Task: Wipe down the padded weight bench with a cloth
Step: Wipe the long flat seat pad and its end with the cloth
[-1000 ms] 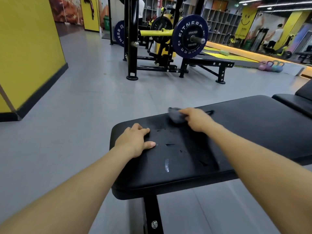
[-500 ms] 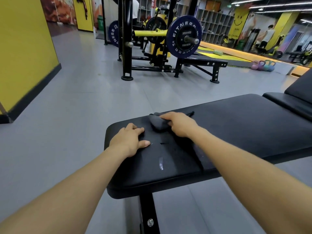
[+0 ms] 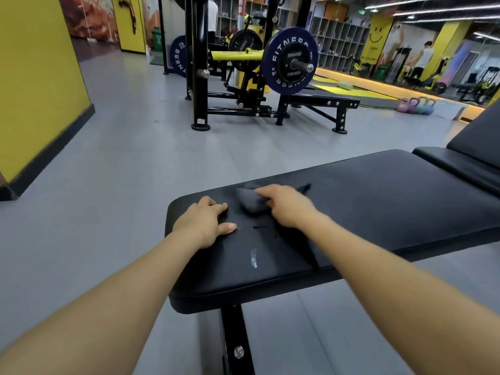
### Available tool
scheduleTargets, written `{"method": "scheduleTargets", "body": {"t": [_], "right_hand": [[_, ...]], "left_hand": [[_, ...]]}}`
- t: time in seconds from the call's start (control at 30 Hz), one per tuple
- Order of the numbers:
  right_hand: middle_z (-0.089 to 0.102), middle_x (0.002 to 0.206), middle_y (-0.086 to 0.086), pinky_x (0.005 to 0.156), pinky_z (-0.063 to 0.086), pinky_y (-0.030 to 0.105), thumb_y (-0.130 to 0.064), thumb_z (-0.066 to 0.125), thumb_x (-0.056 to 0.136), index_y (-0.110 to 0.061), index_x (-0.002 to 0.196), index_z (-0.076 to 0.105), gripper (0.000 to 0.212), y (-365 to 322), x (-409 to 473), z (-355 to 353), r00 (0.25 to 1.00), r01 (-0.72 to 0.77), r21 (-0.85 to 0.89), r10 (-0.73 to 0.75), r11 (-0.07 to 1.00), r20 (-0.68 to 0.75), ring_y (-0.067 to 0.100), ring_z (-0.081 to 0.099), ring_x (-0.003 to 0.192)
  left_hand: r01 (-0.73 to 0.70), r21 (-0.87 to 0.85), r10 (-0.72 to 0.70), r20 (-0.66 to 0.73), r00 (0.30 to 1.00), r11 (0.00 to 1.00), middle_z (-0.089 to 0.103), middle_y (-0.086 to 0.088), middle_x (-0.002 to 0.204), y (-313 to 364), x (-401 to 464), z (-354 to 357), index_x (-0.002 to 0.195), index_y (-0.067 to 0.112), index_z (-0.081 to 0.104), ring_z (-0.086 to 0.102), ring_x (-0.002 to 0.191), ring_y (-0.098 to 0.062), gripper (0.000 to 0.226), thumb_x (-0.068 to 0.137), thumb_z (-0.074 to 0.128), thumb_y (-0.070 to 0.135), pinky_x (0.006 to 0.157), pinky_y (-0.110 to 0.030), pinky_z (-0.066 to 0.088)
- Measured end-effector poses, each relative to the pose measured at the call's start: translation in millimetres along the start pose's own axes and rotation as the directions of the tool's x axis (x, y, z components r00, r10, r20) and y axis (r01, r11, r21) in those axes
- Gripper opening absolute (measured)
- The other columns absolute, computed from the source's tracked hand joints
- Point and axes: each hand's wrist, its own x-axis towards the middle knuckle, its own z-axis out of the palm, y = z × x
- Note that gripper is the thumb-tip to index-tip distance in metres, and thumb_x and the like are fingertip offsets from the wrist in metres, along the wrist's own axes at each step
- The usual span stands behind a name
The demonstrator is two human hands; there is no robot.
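Note:
A black padded weight bench [image 3: 365, 201] stretches from the lower middle to the right edge, with small tears and a pale scuff near its left end. A bunched grey cloth [image 3: 250, 201] lies on the pad close to that end. My right hand [image 3: 286, 205] grips the cloth and presses it onto the pad. My left hand [image 3: 203, 220] rests flat on the pad at the left end, fingers spread, just left of the cloth.
A raised backrest pad [image 3: 476, 136] rises at the right edge. The bench's black steel leg [image 3: 238, 342] drops to the grey floor below. A bench-press rack with a blue weight plate [image 3: 289, 60] stands behind. A yellow wall [image 3: 35, 77] is on the left, kettlebells [image 3: 416, 105] far right.
My right hand has dragged the cloth leftward along the pad, toward my left hand. My left hand has stayed put on the bench end.

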Motion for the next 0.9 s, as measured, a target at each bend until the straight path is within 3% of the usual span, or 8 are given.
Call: {"method": "scheduleTargets", "body": {"t": [0.13,0.23,0.3,0.43,0.63,0.73,0.9], "right_hand": [[0.043,0.143,0.004,0.105,0.036,0.042,-0.005,0.038,0.09,-0.022,0.137,0.042,0.05,41,-1,-10,0.972,-0.212,-0.103,0.2,0.972,-0.122,0.03,0.039,0.128],[0.028,0.152,0.0,0.116,0.018,0.046,-0.01,0.033,0.091,-0.023,0.144,0.03,0.055,23,11,1,0.964,-0.256,-0.184,0.237,0.949,-0.119,0.028,0.022,0.14],[0.023,0.155,-0.003,0.115,0.013,0.049,-0.012,0.033,0.091,-0.027,0.145,0.025,0.057,7,21,6,0.971,-0.235,-0.195,0.222,0.952,-0.083,0.026,0.016,0.142],[0.029,0.153,-0.005,0.115,0.019,0.046,-0.015,0.033,0.094,-0.029,0.143,0.03,0.051,-30,27,22,0.998,-0.052,-0.171,0.055,0.984,0.011,0.025,0.023,0.14],[0.036,0.149,-0.007,0.115,0.017,0.029,-0.014,0.039,0.097,-0.027,0.142,0.036,0.047,-55,-5,30,0.977,0.207,-0.047,-0.205,0.977,0.056,0.022,0.028,0.138],[0.046,0.142,0.0,0.109,0.029,0.032,-0.011,0.043,0.094,-0.02,0.136,0.046,0.043,-53,22,25,0.982,0.185,-0.002,-0.185,0.983,0.04,0.025,0.041,0.129],[0.05,0.136,0.006,0.1,0.038,0.04,-0.016,0.038,0.096,-0.016,0.126,0.05,0.033,-63,67,37,1.0,0.016,-0.132,-0.017,0.991,-0.003,0.032,0.046,0.12]], "left_hand": [[-0.017,-0.022,0.016,-0.029,0.999,1.0,0.03,0.004,0.146,-2,0,3,0.146,0.027,0.029,0.031,0.134,-0.019,0.063,0.091,0.045,0.053,0.107,-0.035,0.035],[-0.045,-0.057,0.041,-0.069,0.997,0.997,0.033,0.005,0.144,-6,-7,5,0.144,0.026,0.034,0.033,0.132,-0.017,0.058,0.092,0.046,0.05,0.105,-0.035,0.037],[-0.054,-0.094,0.044,-0.11,0.993,0.994,0.037,0.006,0.14,-13,-16,4,0.14,0.025,0.04,0.037,0.13,-0.016,0.051,0.093,0.048,0.044,0.102,-0.037,0.04],[0.026,-0.092,-0.042,-0.172,0.984,0.995,0.037,0.003,0.138,-40,-34,0,0.134,0.018,0.045,0.039,0.128,-0.019,0.048,0.092,0.051,0.04,0.1,-0.041,0.042],[0.072,-0.136,-0.091,-0.133,0.987,0.988,0.039,-0.001,0.134,-53,-39,3,0.131,0.01,0.048,0.045,0.121,-0.021,0.049,0.092,0.051,0.04,0.099,-0.034,0.041],[0.062,-0.133,-0.082,-0.147,0.986,0.989,0.04,0.0,0.133,-53,-37,3,0.131,0.012,0.048,0.045,0.12,-0.02,0.049,0.092,0.051,0.041,0.096,-0.033,0.041],[0.056,-0.113,-0.072,-0.145,0.987,0.992,0.04,0.0,0.134,-54,-38,3,0.134,0.014,0.046,0.043,0.122,-0.02,0.049,0.093,0.05,0.041,0.096,-0.033,0.04]]}}
